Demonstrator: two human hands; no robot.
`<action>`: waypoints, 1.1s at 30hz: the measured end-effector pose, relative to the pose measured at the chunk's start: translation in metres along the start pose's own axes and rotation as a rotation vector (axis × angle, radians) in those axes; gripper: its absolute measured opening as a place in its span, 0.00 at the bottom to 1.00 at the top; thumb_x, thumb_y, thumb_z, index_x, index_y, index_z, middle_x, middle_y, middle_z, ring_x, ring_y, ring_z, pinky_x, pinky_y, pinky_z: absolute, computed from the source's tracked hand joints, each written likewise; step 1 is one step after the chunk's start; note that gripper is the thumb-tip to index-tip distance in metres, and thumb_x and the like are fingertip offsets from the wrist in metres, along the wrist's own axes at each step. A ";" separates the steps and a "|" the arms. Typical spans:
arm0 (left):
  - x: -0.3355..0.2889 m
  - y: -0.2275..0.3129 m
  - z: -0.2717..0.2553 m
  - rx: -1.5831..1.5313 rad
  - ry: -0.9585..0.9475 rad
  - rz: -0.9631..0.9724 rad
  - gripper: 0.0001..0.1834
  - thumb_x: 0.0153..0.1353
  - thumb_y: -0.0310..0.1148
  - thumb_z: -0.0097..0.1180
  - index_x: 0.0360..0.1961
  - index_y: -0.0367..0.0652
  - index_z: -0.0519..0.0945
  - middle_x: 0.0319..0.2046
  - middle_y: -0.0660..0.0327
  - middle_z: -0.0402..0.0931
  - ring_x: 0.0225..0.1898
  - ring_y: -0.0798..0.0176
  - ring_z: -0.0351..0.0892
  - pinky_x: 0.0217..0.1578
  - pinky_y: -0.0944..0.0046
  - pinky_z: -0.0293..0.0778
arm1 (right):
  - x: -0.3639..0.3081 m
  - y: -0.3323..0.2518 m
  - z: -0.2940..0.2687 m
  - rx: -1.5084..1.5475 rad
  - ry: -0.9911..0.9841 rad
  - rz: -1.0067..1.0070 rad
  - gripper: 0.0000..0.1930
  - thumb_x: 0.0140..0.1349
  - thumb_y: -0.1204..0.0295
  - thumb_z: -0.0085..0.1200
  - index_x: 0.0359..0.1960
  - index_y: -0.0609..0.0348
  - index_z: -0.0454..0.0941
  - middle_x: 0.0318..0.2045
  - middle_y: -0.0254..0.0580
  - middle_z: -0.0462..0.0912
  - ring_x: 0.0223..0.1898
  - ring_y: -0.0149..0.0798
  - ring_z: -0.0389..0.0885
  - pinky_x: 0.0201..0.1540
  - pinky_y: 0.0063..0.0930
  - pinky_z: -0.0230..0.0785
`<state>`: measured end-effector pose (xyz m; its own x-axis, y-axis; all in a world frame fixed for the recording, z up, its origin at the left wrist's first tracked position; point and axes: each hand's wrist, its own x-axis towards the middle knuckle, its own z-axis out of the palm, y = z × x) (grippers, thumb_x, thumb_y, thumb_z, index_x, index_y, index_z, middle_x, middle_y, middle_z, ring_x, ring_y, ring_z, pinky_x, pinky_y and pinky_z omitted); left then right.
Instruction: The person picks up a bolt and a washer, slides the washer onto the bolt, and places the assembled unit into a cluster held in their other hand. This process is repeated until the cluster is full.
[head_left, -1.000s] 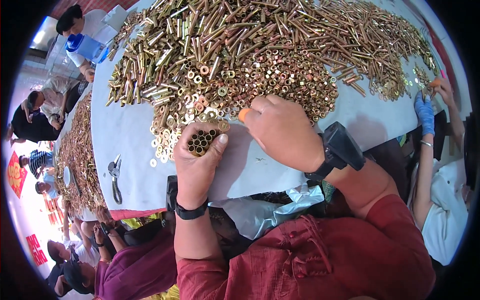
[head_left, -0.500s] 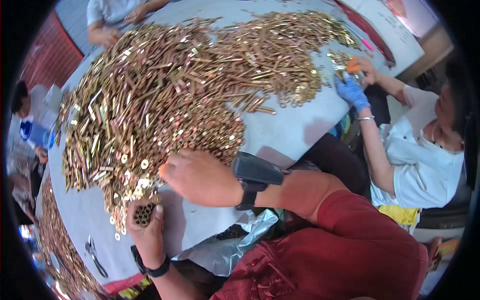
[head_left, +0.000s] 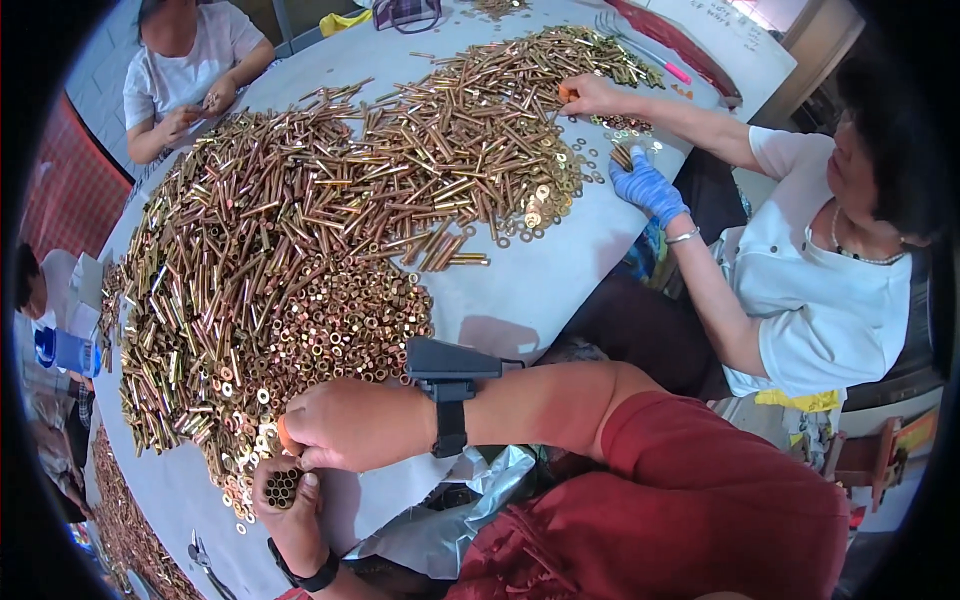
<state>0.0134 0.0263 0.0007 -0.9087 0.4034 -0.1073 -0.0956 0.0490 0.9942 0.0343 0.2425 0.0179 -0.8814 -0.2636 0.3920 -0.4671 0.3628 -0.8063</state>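
Note:
My left hand (head_left: 296, 530) is wrapped round an upright bundle of metal tubes (head_left: 283, 490), their round open ends facing up. Close above it, my right hand (head_left: 355, 425) has bent fingers near the bundle's top. An orange finger cover (head_left: 289, 436) sits on one of its fingertips; whatever the fingers pinch is hidden. Beside both hands lie loose flat washers (head_left: 236, 480), and beyond them a heap of small nuts (head_left: 350, 310). A large pile of brassy metal rods or sleeves (head_left: 260, 200) spreads farther back.
Pliers (head_left: 205, 565) lie on the grey table (head_left: 500, 310) at lower left. At right a co-worker's blue-gloved hand (head_left: 648, 188) holds small tubes, the other hand (head_left: 595, 97) touching the pile. Another person (head_left: 195, 70) sits at the far left. Silvery sheeting (head_left: 440, 535) hangs at my edge.
My right hand has come down and left from the nuts to the top of the bundle. The view has shifted. The right co-worker's bare hand has moved away from the gloved one to the pile.

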 end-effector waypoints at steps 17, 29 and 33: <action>-0.003 0.001 0.000 0.087 0.042 0.011 0.14 0.57 0.29 0.68 0.34 0.40 0.72 0.24 0.69 0.71 0.21 0.79 0.63 0.21 0.78 0.58 | -0.003 -0.003 0.010 0.039 0.006 0.040 0.08 0.51 0.74 0.60 0.30 0.61 0.75 0.30 0.46 0.78 0.37 0.53 0.78 0.40 0.44 0.70; 0.000 0.005 -0.001 0.125 0.010 -0.054 0.12 0.52 0.18 0.66 0.34 0.39 0.75 0.32 0.68 0.75 0.33 0.74 0.72 0.36 0.73 0.70 | 0.001 0.001 0.005 -0.013 -0.009 -0.039 0.09 0.55 0.73 0.61 0.34 0.60 0.74 0.32 0.43 0.76 0.38 0.50 0.78 0.42 0.40 0.72; 0.004 0.012 -0.004 0.142 -0.060 -0.029 0.12 0.53 0.19 0.66 0.34 0.40 0.75 0.30 0.69 0.74 0.32 0.75 0.72 0.36 0.73 0.69 | 0.006 0.006 0.003 0.040 0.002 -0.175 0.08 0.55 0.72 0.62 0.32 0.59 0.75 0.32 0.43 0.78 0.37 0.49 0.79 0.40 0.38 0.72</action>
<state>0.0075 0.0251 0.0122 -0.8803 0.4533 -0.1402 -0.0589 0.1887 0.9803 0.0266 0.2401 0.0144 -0.7871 -0.3179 0.5286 -0.6101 0.2755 -0.7428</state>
